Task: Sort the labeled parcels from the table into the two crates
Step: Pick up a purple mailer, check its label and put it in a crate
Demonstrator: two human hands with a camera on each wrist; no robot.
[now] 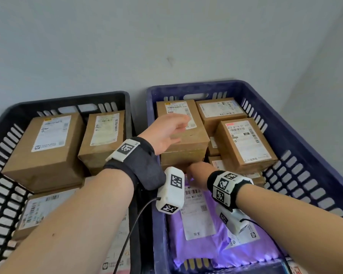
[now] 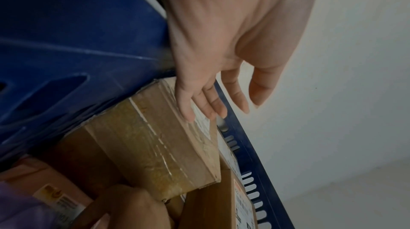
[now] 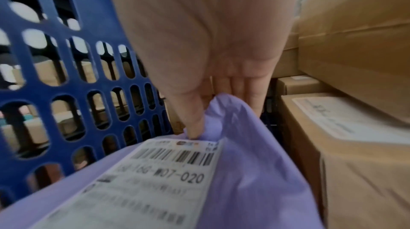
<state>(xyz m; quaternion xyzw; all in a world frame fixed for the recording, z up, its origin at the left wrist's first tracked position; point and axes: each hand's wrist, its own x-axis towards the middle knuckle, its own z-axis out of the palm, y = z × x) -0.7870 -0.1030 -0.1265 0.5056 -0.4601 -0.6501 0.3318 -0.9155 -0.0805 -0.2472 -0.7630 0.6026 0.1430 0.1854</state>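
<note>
A purple mailer bag (image 1: 198,240) with a white barcode label (image 3: 142,180) lies in the near end of the blue crate (image 1: 305,135). My right hand (image 1: 194,173) pinches its far edge, thumb on top (image 3: 195,127) and fingers underneath. My left hand (image 1: 176,125) reaches across to the stack of cardboard boxes (image 1: 186,143) at the crate's far left. Its straight fingers (image 2: 199,106) rest on the top box (image 2: 155,145), holding nothing. Several more labeled cardboard boxes (image 1: 244,143) fill the crate's far half.
The black crate (image 1: 6,139) stands on the left, holding several labeled cardboard boxes (image 1: 46,147). A bare grey wall rises behind both crates. In the right wrist view, stacked boxes (image 3: 355,145) stand close on the right and the blue slotted wall (image 3: 66,118) on the left.
</note>
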